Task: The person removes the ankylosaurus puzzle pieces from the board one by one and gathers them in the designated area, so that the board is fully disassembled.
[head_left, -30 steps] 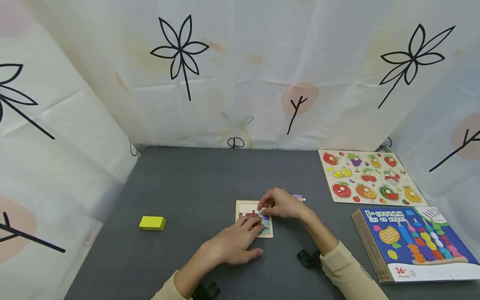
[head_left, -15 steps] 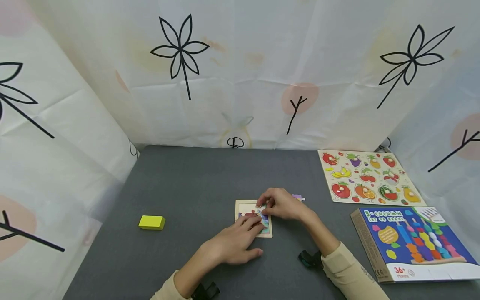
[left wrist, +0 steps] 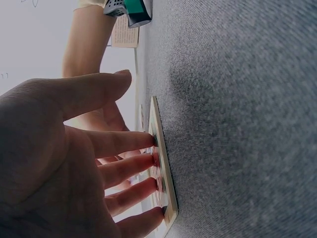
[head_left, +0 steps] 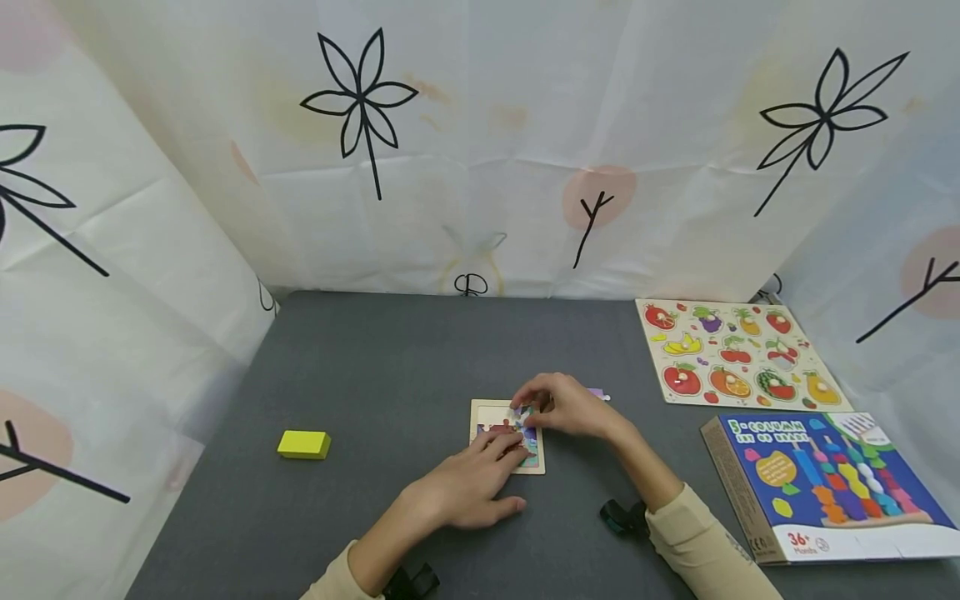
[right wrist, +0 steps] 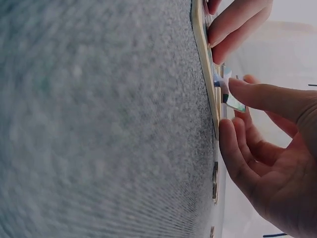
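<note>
A small wooden jigsaw puzzle board (head_left: 491,410) with a pale frame and a colourful picture lies flat on the grey table. My left hand (head_left: 480,483) rests its fingertips on the near part of the picture, fingers fairly straight and thumb held apart. At the board's right side my right hand (head_left: 566,407) pinches a jigsaw piece (right wrist: 233,101) between thumb and fingers. In the right wrist view that piece stands tilted, its lower edge at the board. Much of the picture is hidden under both hands.
Behind the right hand lies a purple puzzle piece (head_left: 598,393). A yellow block (head_left: 303,445) sits at the left. To the right are a fruit peg board (head_left: 708,367) and a blue game box (head_left: 832,487). Patterned white cloth (head_left: 480,150) stands around the table.
The right hand has shifted very slightly at the board, still pinching the jigsaw piece. My left hand stays in the same place.
</note>
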`<control>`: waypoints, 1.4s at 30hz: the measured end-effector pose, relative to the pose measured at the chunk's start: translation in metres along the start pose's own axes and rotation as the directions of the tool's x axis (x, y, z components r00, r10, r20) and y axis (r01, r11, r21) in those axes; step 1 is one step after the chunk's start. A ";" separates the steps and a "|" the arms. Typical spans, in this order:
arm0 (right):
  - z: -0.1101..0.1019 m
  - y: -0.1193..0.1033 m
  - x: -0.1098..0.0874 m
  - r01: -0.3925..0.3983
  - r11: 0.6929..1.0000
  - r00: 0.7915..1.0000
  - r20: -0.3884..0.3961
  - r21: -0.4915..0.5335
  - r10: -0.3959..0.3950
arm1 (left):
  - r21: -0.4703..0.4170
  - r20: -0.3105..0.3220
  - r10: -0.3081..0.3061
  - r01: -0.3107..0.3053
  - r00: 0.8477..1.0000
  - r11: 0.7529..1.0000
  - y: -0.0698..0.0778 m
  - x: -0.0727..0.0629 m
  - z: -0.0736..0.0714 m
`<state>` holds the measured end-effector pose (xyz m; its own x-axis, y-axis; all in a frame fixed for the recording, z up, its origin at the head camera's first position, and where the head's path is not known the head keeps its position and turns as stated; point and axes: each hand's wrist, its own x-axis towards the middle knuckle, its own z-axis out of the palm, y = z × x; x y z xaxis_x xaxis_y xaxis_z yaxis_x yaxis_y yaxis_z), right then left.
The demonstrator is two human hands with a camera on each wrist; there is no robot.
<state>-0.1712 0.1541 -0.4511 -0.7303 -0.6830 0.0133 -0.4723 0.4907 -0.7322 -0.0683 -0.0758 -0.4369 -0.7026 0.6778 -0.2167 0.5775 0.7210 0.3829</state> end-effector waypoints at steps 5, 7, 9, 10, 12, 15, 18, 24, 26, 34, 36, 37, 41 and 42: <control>0.000 0.000 0.000 -0.006 0.998 1.000 0.027 0.059 0.004 | 0.002 -0.005 0.003 -0.003 1.000 1.000 0.000 0.000 0.000; -0.001 -0.001 -0.001 -0.020 0.996 0.999 0.036 0.092 0.016 | 0.000 -0.007 0.005 -0.005 1.000 1.000 0.000 0.000 0.001; -0.002 -0.001 -0.003 -0.025 0.992 0.999 0.039 0.125 0.020 | -0.003 -0.010 0.004 -0.004 1.000 1.000 0.000 0.000 0.001; -0.003 -0.001 -0.004 -0.028 0.990 0.999 0.039 0.140 0.023 | -0.004 -0.010 0.004 -0.004 1.000 1.000 0.000 0.000 0.001; -0.006 0.000 -0.008 -0.036 0.985 0.999 0.036 0.171 0.030 | -0.008 -0.008 0.001 -0.001 1.000 1.000 0.000 0.000 0.001; -0.010 0.003 -0.014 -0.040 0.978 0.999 0.028 0.202 0.035 | -0.012 -0.003 -0.004 0.004 1.000 1.000 0.000 0.000 0.002; -0.016 0.008 -0.021 -0.046 0.975 0.999 0.019 0.219 0.043 | -0.017 0.003 -0.010 0.010 1.000 1.000 0.001 0.000 0.001; -0.032 0.014 -0.038 -0.082 0.970 0.996 -0.013 0.227 0.088 | -0.023 0.011 -0.015 0.015 1.000 1.000 0.001 0.000 0.001; -0.037 0.017 -0.044 -0.094 0.970 0.994 -0.030 0.225 0.104 | -0.022 0.006 -0.015 0.015 1.000 1.000 0.002 0.000 0.000; -0.061 0.035 -0.066 -0.127 0.967 0.979 -0.128 0.220 0.158 | -0.023 -0.002 -0.025 0.025 1.000 0.999 0.003 -0.002 0.000; -0.068 0.040 -0.072 -0.137 0.967 0.974 -0.151 0.216 0.172 | -0.023 -0.007 -0.025 0.025 1.000 0.999 0.003 -0.002 0.000; -0.071 0.042 -0.075 -0.144 0.966 0.971 -0.160 0.217 0.180 | -0.024 -0.008 -0.025 0.025 1.000 0.999 0.003 -0.002 0.001; -0.081 0.047 -0.085 -0.173 0.961 0.959 -0.186 0.214 0.214 | -0.026 -0.011 -0.020 0.020 1.000 0.999 0.002 -0.003 0.001; -0.082 0.047 -0.087 -0.180 0.961 0.956 -0.193 0.210 0.221 | -0.026 -0.011 -0.020 0.019 1.000 0.999 0.002 -0.003 0.001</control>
<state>-0.1709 0.2812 -0.4307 -0.8977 -0.4402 -0.0178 -0.2191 0.4812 -0.8488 -0.0648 -0.0758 -0.4364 -0.7185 0.6618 -0.2139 0.5529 0.7300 0.4017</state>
